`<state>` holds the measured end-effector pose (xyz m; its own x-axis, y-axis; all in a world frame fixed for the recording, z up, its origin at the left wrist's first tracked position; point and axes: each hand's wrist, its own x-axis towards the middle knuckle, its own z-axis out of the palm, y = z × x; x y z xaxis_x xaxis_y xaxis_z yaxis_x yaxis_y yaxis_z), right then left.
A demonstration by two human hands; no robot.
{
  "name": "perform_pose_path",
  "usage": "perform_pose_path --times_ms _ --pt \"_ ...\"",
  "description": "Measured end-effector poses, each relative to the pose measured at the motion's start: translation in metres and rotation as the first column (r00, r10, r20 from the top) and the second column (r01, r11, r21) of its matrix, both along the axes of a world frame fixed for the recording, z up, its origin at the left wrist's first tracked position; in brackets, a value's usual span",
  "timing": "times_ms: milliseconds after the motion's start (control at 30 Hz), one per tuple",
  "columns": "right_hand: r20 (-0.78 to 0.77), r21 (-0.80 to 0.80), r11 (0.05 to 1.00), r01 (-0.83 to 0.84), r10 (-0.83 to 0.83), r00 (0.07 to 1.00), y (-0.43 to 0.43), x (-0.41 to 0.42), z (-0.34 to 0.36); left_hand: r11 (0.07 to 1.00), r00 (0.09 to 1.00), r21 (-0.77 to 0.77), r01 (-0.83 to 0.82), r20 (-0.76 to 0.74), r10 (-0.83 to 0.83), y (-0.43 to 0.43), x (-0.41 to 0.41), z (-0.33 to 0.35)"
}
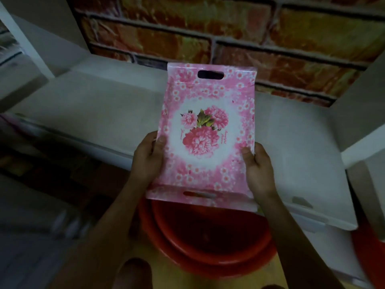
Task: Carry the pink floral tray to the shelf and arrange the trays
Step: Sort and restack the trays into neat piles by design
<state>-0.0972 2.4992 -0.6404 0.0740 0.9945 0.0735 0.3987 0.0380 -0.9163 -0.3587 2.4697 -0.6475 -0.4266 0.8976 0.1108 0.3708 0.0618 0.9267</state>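
Obs.: the pink floral rectangular plastic tray (206, 130) is held in the air in front of the person, printed face up toward the camera. Its far half is over the white flat shelf board (93, 109). Whether the far end touches the board cannot be told; I judge it not yet set down.

Grip: the left hand (146, 159) clasps the left long edge, thumb lying on the printed face and fingers curled behind. The right hand (259, 170) does likewise on the right long edge. Both hold low, toward the near end, roughly level with each other, so neither is clearly nearer the shelf.

Key relation: the tray's long axis runs straight away from the person toward the brick-patterned wall (229, 28), with one handle slot at the far end and one at the near end. The shelf board lies ahead of and below the hands. I judge the coming move to be a push forward and down along that axis.

Surroundings: red round plastic basins (208, 236), nested, sit directly below the tray's near end. A white flat slab (302, 202) with a slot lies on the shelf to the right. It is possibly another tray, not confirmed. A white upright panel (358, 113) bounds the bay on the right.

Obstruction: the slab is the thing nearest the right hand, and that side risks clipping it.
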Motion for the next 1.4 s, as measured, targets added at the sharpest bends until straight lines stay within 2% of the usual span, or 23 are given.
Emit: perform_pose_path --times_ms 200,433,667,733,800,967,1100,1200,1400 --pt "-0.039 -0.155 0.988 0.031 -0.037 0.999 -0.011 -0.008 0.022 0.992 0.996 -0.124 -0.007 0.090 0.019 -0.015 0.004 0.015" --pt "-0.006 -0.323 0.945 0.050 -0.055 0.998 -0.064 -0.007 0.044 0.976 0.989 -0.215 -0.019 0.140 0.050 -0.083 0.016 0.039" --pt "-0.021 -0.465 0.885 0.041 -0.057 0.998 -0.124 0.002 0.080 0.909 0.995 -0.416 -0.026 0.076 0.063 -0.147 0.027 0.066" --pt "-0.025 -0.494 0.869 0.029 -0.047 0.999 -0.138 0.007 0.086 0.895 0.997 -0.444 -0.044 0.037 0.067 -0.158 0.028 0.072" --pt "-0.036 -0.525 0.851 0.025 -0.051 0.998 -0.153 0.009 0.093 0.897 0.994 -0.439 -0.052 0.061 0.088 -0.170 0.029 0.078" --pt "-0.015 -0.564 0.826 0.010 -0.022 1.000 -0.187 0.005 0.124 0.873 0.984 -0.486 -0.025 0.140 0.106 -0.209 0.027 0.107" --pt "-0.034 -0.615 0.789 0.011 -0.040 0.999 -0.213 -0.004 0.150 0.854 0.957 -0.506 -0.119 0.171 0.235 -0.242 0.025 0.124" --pt "-0.086 -0.645 0.764 -0.026 -0.039 0.996 -0.226 -0.013 0.166 0.832 0.948 -0.537 -0.136 0.172 0.267 -0.263 0.017 0.140" --pt "-0.123 -0.603 0.794 -0.078 0.005 0.992 -0.241 -0.024 0.195 0.831 0.946 -0.539 -0.138 0.178 0.272 -0.285 0.005 0.159"
